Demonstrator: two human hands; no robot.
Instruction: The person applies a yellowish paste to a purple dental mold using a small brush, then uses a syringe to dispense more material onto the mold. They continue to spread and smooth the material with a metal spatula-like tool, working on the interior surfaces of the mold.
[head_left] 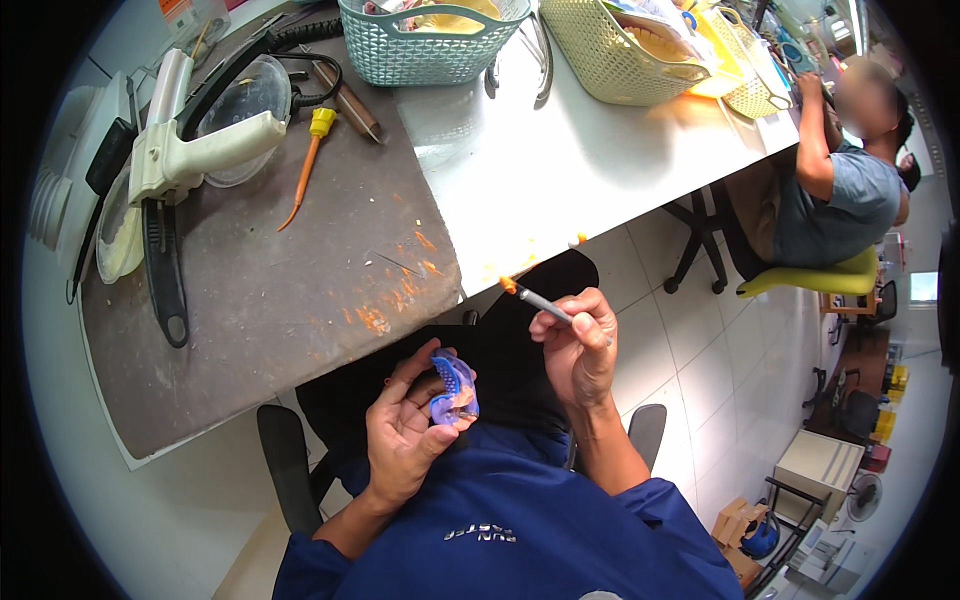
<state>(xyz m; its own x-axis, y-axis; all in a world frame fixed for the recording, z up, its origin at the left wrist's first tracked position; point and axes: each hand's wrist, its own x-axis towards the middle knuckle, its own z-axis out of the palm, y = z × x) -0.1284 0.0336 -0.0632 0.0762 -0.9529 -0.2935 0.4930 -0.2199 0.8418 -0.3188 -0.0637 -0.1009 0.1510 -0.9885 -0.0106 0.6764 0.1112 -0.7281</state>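
My left hand [400, 430] is closed around the edge of a blue-purple dental impression tray [452, 385] with a dotted, perforated side, held above my lap. Some pinkish material shows on the tray's lower part. To the right of it, my right hand [582, 350] pinches a slim grey pen-shaped tool [545, 304]. Its upper-left end carries a lump of orange material [508, 285], close to the table's edge and apart from the tray. The kind of tip under the orange lump is hidden.
On the grey mat [340, 270] lie a white dispensing gun [205, 155], an orange mixing tip [307, 165] with a yellow base, and orange crumbs. Teal [430, 55] and yellow-green baskets [620, 65] stand behind. A co-worker [840, 190] sits at right.
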